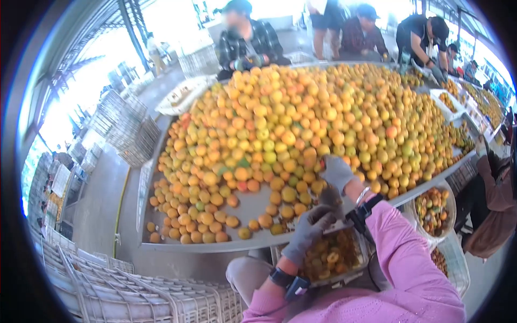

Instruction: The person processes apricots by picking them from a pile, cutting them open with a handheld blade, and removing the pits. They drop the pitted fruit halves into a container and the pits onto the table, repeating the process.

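Observation:
A wide pile of orange-yellow apricots [301,118] covers a metal sorting table [250,202]. My right hand [337,173], in a grey glove, reaches into the near side of the pile. Its fingers are curled round a reddish apricot [322,163], mostly covered by the glove. My left hand [309,234], gloved too, is over the table's near edge with bent fingers. What it may hold is hidden, and a dark blurred patch lies beside its fingertips. Just below it, a crate [334,280] at my lap contains browned or split fruit.
A tub of fruit [432,211] stands at the right, beside a seated person's arm [493,177]. White plastic crates [161,299] line the lower left, with stacked crates [126,129] behind. A white tray [184,96] sits at the table's far left corner. Several people work across the table.

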The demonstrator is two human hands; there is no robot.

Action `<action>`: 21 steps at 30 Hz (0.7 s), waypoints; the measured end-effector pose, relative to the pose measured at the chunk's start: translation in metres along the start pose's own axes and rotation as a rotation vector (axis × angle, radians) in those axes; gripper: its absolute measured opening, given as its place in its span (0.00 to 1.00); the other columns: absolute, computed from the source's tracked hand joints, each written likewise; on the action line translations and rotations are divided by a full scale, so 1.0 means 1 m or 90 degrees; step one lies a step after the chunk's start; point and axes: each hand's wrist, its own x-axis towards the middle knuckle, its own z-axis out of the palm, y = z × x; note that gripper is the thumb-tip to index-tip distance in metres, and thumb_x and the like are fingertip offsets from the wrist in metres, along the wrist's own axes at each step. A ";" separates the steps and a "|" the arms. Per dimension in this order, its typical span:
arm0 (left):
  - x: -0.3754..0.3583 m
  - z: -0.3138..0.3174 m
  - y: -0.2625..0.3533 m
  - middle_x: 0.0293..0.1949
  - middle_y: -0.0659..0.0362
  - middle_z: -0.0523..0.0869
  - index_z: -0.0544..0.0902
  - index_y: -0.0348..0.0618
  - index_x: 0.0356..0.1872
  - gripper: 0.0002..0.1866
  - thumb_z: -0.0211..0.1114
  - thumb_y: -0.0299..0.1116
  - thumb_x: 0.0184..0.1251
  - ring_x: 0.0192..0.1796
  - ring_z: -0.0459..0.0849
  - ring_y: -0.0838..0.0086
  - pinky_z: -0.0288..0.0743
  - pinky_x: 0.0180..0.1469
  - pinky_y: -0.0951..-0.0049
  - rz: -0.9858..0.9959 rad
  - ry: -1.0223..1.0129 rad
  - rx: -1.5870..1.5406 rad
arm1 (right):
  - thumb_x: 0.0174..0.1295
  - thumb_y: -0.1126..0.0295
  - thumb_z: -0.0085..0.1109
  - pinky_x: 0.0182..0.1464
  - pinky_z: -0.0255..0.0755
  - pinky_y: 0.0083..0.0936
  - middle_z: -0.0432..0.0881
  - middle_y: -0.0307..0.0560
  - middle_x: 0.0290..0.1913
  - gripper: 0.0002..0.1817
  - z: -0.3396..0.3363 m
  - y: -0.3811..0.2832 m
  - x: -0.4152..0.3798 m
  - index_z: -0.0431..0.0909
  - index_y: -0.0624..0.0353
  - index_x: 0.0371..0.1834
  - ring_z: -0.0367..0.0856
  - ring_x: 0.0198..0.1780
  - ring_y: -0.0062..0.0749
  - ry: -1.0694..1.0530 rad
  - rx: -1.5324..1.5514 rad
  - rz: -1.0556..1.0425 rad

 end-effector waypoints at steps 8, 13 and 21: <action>0.011 -0.008 0.002 0.43 0.64 0.82 0.77 0.43 0.57 0.15 0.59 0.39 0.76 0.37 0.80 0.81 0.76 0.40 0.78 0.066 0.283 -0.181 | 0.58 0.55 0.72 0.36 0.75 0.22 0.84 0.44 0.34 0.20 -0.047 -0.036 -0.046 0.81 0.62 0.40 0.81 0.34 0.26 -0.215 0.345 0.154; 0.009 -0.007 0.004 0.43 0.62 0.82 0.76 0.42 0.58 0.19 0.51 0.45 0.80 0.36 0.79 0.81 0.75 0.38 0.78 0.140 0.178 -0.180 | 0.61 0.55 0.71 0.36 0.72 0.17 0.82 0.37 0.35 0.23 -0.036 -0.048 -0.095 0.81 0.63 0.50 0.76 0.34 0.17 -0.274 0.489 0.037; 0.005 -0.002 0.021 0.38 0.61 0.82 0.79 0.41 0.50 0.20 0.49 0.48 0.78 0.35 0.79 0.75 0.73 0.36 0.73 0.073 0.248 -0.497 | 0.71 0.46 0.54 0.31 0.67 0.24 0.74 0.37 0.26 0.25 -0.065 -0.065 -0.137 0.74 0.62 0.42 0.69 0.29 0.20 -0.182 0.582 0.018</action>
